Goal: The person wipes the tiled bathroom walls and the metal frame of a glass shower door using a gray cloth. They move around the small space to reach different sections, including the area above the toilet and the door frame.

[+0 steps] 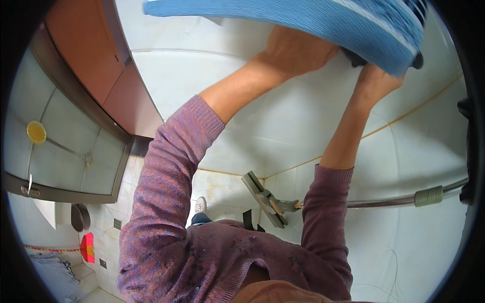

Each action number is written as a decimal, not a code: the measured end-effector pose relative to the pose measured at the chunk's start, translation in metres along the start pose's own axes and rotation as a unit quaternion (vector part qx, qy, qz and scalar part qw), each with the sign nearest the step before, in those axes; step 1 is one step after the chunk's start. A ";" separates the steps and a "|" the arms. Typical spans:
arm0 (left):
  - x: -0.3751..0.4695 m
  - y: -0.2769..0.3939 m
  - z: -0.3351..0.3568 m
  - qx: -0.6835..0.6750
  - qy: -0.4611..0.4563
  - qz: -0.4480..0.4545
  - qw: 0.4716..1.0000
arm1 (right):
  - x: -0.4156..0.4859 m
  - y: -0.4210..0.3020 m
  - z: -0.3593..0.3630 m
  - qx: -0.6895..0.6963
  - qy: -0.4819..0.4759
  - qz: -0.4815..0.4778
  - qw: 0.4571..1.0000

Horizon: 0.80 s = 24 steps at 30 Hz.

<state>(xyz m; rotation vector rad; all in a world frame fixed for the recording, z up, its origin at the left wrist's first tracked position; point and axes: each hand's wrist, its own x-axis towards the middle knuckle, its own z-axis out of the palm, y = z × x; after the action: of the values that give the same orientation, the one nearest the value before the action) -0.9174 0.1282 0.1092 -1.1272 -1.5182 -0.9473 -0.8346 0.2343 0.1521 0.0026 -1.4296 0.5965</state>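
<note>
A blue towel (280,11) with a white stripe spans the top of the view, close to the tiled wall. My left hand (301,49) is raised under its lower edge, fingers curled and partly covered by the cloth. At the towel's right-hand corner, my right hand (379,83) touches the cloth, which hides its fingertips. Dark pieces of a fitting (354,57) stick out beside this corner, between and just right of my hands. What either hand grips is hidden.
A mop with a grey-green head (267,200) and metal pole (382,202) leans low by the wall corner. Left are a frosted glass door (68,140), an orange-brown cabinet door (85,57), a dark bin (80,217) and a red-and-yellow dustpan or broom head (88,248).
</note>
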 end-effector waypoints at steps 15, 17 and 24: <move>-0.223 -0.033 -0.072 0.083 -0.139 -0.055 0.985 | -0.253 0.008 -0.010 -0.056 -0.347 0.125 0.928; -0.193 -0.052 -0.085 0.115 -0.093 -0.074 0.986 | -0.232 -0.012 0.015 -0.011 -0.321 0.162 0.933; -0.116 -0.143 -0.132 0.268 0.103 0.061 0.956 | -0.186 -0.073 0.115 0.182 -0.253 0.062 0.948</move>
<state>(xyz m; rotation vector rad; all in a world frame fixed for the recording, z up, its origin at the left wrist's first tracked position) -1.0116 -0.0569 0.0197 -0.6957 -1.3990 -0.5015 -0.9160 0.0602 0.0245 0.3861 -1.8006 1.0096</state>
